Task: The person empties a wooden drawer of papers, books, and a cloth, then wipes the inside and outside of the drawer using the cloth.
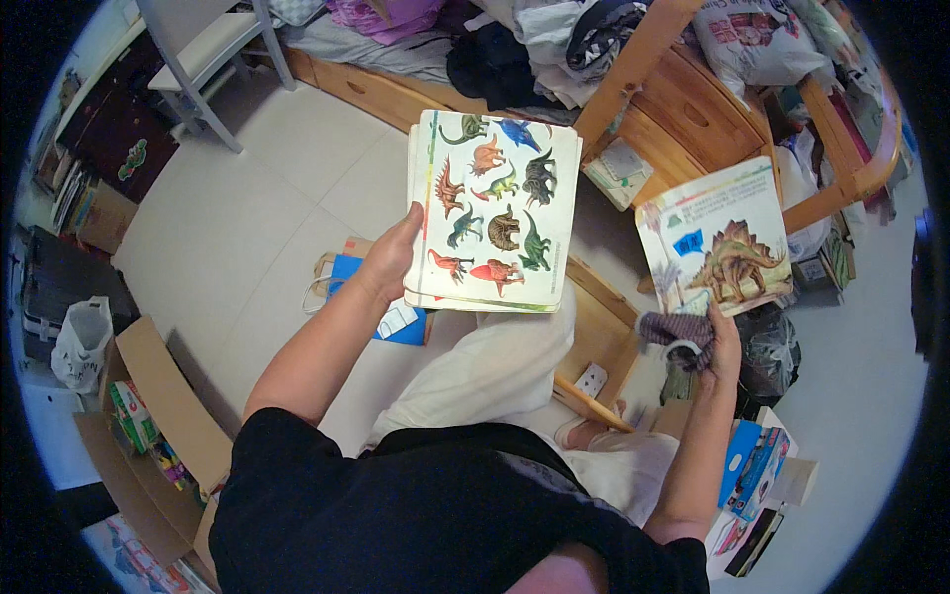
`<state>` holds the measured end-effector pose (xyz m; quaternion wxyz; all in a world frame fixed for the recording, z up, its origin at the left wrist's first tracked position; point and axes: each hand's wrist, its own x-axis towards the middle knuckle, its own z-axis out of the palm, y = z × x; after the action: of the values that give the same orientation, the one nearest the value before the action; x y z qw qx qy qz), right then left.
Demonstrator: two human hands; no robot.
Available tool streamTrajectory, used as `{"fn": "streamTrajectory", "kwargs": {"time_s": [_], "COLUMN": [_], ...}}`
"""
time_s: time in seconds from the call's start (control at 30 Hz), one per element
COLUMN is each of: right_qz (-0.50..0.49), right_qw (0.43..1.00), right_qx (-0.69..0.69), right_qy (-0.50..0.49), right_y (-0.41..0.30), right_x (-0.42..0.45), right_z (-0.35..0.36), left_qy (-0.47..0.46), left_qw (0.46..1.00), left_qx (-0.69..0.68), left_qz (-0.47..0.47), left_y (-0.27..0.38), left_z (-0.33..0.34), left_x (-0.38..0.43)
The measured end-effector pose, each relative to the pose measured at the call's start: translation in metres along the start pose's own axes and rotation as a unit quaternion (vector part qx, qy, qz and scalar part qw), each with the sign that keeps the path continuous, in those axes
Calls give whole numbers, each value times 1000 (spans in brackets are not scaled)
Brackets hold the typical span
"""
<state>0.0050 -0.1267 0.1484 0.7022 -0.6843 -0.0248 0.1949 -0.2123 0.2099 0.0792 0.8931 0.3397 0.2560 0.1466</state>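
Note:
My left hand [392,256] grips the left edge of a stack of dinosaur picture cards or board pages [493,215], held above my lap. The top one shows several small dinosaurs. On the right, my right hand [721,345] holds another dinosaur picture card [716,237] by its lower edge, with one large plated dinosaur and some print on it. A dark striped cloth [675,334] is in or against the same hand, with a pale curved piece on it. The two hands are well apart.
Below the cards, a pulled-out wooden drawer [586,297] stands by my leg. An open cardboard box [178,401] is at the lower left. A blue paper bag [345,275] lies on the floor. A wooden bed frame [386,89] and a grey chair [208,59] stand beyond.

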Motion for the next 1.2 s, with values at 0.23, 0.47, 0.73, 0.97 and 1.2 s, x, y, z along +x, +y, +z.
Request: {"fn": "streamTrajectory", "kwargs": {"time_s": [0.23,0.47,0.73,0.97,1.2], "right_qz": [77,140,150,152,193], "right_qw": [986,917,947,972,961], "right_qx": [-41,-266,-128,175,170], "right_qy": [-144,-261,-255,-38,99], "right_y": [4,28,30,51,92], "right_x": [-11,-11,-7,-12,-32], "right_z": [43,130,112,29,-22], "left_qy": [-44,-87,144,297,308], "left_qw": [998,993,972,952,951], "left_qx": [-3,31,184,-9,38], "left_qz": [-41,-67,-33,77,-4], "left_y": [-4,-5,7,-28,-112], "left_z": [-13,-18,-41,-209,-267], "left_x": [11,10,8,17,26]}}
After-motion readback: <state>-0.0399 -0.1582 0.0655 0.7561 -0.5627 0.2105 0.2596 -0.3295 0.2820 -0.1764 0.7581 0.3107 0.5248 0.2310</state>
